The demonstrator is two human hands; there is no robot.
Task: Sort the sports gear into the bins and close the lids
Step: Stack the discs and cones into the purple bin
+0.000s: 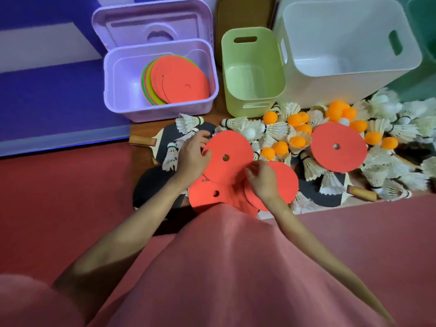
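We see the left hand [192,158] and right hand [262,179] each pinching the flat red foam disc [227,156]; the lilac plastic bin [160,79] sits at eleven o'clock.

The light is soft and even, indoor, fairly bright at the top and dimmer toward the bottom. The white bin [349,43] is nearly washed out, its inner walls losing detail. The purple bin [160,109] glows with a bluish cast along its rim. Shadows are faint; a dark patch lies under the left forearm by the black paddle [155,192]. The wide lens bends straight lines, so bins lean outward and edges curve. The right hand [263,179] and the shuttlecocks [387,102] at far right are smeared by motion blur. The whole picture looks slightly soft.
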